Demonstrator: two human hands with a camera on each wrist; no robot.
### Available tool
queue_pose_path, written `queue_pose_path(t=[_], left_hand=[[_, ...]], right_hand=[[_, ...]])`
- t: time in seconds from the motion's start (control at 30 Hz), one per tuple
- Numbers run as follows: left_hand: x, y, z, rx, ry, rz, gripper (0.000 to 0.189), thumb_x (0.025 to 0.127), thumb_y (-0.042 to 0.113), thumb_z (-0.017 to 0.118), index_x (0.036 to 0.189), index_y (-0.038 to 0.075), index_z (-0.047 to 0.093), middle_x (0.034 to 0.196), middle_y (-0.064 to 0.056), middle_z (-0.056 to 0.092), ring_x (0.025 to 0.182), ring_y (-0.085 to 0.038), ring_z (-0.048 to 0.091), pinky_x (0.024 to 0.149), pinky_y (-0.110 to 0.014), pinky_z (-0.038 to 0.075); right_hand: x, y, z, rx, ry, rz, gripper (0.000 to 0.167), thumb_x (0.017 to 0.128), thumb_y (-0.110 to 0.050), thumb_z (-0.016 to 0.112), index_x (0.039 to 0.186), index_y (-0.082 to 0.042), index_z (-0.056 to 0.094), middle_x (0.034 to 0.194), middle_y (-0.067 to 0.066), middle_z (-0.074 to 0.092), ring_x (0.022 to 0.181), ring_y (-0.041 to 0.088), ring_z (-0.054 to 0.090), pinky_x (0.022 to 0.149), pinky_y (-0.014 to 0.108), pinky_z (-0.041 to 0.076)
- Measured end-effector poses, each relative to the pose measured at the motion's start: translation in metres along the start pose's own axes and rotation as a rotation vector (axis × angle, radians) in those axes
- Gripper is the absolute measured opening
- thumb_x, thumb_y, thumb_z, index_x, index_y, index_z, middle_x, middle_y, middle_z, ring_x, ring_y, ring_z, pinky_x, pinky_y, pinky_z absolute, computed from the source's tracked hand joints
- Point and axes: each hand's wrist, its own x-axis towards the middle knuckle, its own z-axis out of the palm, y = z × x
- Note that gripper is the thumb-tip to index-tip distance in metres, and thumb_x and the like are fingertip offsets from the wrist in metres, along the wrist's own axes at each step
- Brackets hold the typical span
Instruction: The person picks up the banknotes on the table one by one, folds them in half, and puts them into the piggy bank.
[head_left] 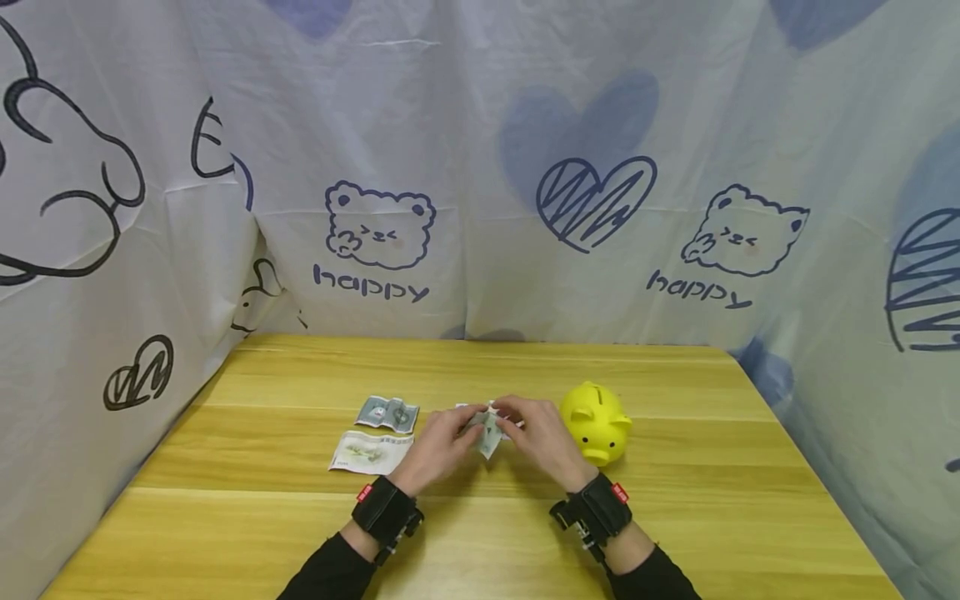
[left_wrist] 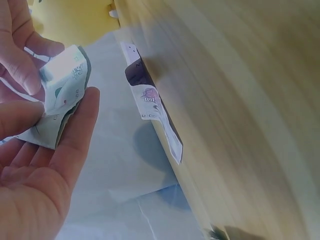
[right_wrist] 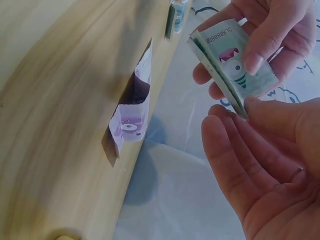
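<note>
My left hand [head_left: 438,446] and right hand [head_left: 543,433] meet over the middle of the table around a folded green banknote [head_left: 489,435]. In the left wrist view, the left thumb presses on the face of the green banknote [left_wrist: 65,87], with the fingers behind it. The right wrist view has the right thumb and fingertips pinching a lower corner of the note, whose folded layers show along one edge. Beyond the hands a creased purple banknote [right_wrist: 131,112] stands partly raised on the table; the hands mostly cover it in the head view.
A yellow piggy bank [head_left: 597,425] with a slot on top stands just right of the right hand. Left of the hands lie a creased blue-green banknote [head_left: 387,414] and a paler banknote [head_left: 367,452]. A printed cloth [head_left: 480,308] hangs behind the wooden table [head_left: 247,500].
</note>
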Motion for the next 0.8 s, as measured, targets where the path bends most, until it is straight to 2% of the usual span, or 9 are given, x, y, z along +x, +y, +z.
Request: queue_pose_path(t=[0.13,0.37,0.63,0.7,0.8], left_hand=[[0.0004,0.0000,-0.0009,-0.023,0.014,-0.005,0.032,0.097,0.010,0.060,0.128,0.003,0.063,0.117,-0.012,0.071,0.097,-0.014,0.067,0.078,-0.028,0.055],[0.0007,0.0011,-0.0019,-0.050,0.003,-0.035,0.032,0.098,0.011,0.059,0.130,0.003,0.062,0.117,-0.012,0.070,0.082,-0.010,0.061,0.068,-0.022,0.049],[0.0011,-0.0005,-0.0008,-0.067,0.007,-0.039,0.032,0.099,0.011,0.058,0.130,0.004,0.062,0.116,-0.012,0.071,0.069,-0.007,0.056,0.057,-0.018,0.044],[0.0011,-0.0007,-0.0008,-0.065,0.009,-0.031,0.032,0.099,0.011,0.058,0.129,0.004,0.062,0.115,-0.012,0.071,0.068,-0.007,0.056,0.057,-0.019,0.044],[0.0010,-0.0010,-0.0011,-0.068,0.011,-0.024,0.031,0.099,0.012,0.058,0.128,0.004,0.063,0.115,-0.012,0.071,0.076,-0.009,0.062,0.062,-0.020,0.049]], right_hand=[[-0.0004,0.0000,-0.0004,0.008,-0.018,0.018,0.022,0.092,-0.007,0.067,0.114,-0.005,0.070,0.101,0.010,0.075,0.086,0.017,0.071,0.072,0.027,0.059],[-0.0008,-0.0001,-0.0006,0.009,-0.041,0.034,0.024,0.093,-0.009,0.067,0.117,-0.004,0.070,0.104,0.011,0.075,0.088,0.018,0.072,0.073,0.029,0.059],[-0.0010,-0.0011,-0.0010,0.008,-0.084,0.067,0.022,0.095,-0.013,0.065,0.115,-0.006,0.071,0.090,0.005,0.075,0.073,0.011,0.068,0.058,0.019,0.050],[-0.0009,-0.0008,-0.0013,0.022,-0.092,0.073,0.022,0.096,-0.013,0.064,0.115,-0.005,0.071,0.087,0.005,0.075,0.070,0.014,0.068,0.055,0.018,0.049],[-0.0006,0.0000,-0.0014,0.045,-0.097,0.092,0.021,0.097,-0.014,0.063,0.114,-0.005,0.071,0.085,0.006,0.074,0.068,0.019,0.069,0.053,0.019,0.049]])
